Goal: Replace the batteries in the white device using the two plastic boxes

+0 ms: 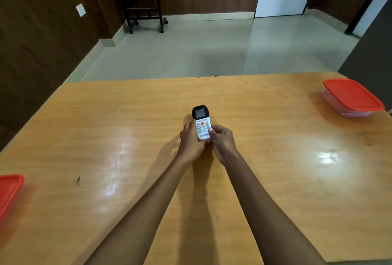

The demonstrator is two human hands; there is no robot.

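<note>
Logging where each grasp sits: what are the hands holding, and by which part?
Both hands hold the white remote by its lower end: left hand along its left side, right hand on the lower right. Its dark screen end sticks out free.

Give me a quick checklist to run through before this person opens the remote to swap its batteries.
1. White remote held securely in left hand and right hand: ok.
2. Battery cover facing up: not ok, the buttons face up.
3. Right box on the table: ok, red lid still on.
4. Left box lid on: ok, box partly out of frame.
5. Fresh batteries inside the boxes: cannot tell.
</note>
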